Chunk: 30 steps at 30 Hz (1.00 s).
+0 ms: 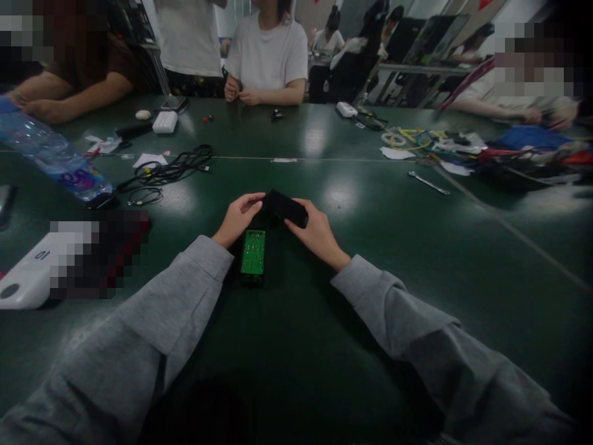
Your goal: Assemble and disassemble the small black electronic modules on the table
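A black rectangular case point(286, 207) is held above the table between both of my hands, tilted down to the right. My left hand point(241, 214) pinches its left end with the fingertips. Around its right end, my right hand point(315, 228) is closed with the thumb along the near side. Just below my left hand, a green circuit board point(253, 252) lies on the table, set in a dark housing whose near end shows. The inside of the case and its far side are hidden.
On the left are a plastic water bottle point(55, 154), black cables point(178, 165) and a white device point(32, 269). A wrench point(428, 183) and a heap of coloured wires point(417, 139) lie on the right. Several people sit or stand around the dark green table point(393, 228).
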Available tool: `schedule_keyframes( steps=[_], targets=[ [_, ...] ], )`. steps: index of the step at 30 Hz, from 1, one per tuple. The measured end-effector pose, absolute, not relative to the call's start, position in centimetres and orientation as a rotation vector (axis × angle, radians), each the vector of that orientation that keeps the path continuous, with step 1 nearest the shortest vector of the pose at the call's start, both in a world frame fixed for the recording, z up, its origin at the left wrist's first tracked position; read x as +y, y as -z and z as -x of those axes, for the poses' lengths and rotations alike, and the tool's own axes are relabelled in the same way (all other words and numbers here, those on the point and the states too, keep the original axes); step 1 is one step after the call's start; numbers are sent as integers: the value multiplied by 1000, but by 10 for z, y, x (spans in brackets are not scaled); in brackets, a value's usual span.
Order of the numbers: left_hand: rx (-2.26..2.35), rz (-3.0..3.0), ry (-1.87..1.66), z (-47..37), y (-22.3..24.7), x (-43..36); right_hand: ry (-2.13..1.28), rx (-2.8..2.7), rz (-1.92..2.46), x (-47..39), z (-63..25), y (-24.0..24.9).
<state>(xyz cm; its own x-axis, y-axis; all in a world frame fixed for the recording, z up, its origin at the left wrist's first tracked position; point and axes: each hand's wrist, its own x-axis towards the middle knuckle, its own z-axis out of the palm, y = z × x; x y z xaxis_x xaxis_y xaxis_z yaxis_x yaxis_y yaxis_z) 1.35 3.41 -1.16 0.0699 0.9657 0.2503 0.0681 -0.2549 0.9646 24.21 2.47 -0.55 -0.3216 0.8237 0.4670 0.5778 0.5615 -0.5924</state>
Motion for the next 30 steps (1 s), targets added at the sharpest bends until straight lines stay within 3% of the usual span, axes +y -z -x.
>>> schedule_keyframes(
  steps=[4,7,22,30],
  targets=[
    [1109,-1495,-1333,-13,14,37,128,-2226,1187,34,-255,0],
    [1101,-1498,-1332,-12,15,38,265,-2272,1241,39,-260,1],
    [1065,-1461,-1247,-14,5,31,17,-2359,1195,33,-254,4],
    [893,-1564,-960,-13,-10,19,20,-2220,1352,41,-260,9]
  ],
)
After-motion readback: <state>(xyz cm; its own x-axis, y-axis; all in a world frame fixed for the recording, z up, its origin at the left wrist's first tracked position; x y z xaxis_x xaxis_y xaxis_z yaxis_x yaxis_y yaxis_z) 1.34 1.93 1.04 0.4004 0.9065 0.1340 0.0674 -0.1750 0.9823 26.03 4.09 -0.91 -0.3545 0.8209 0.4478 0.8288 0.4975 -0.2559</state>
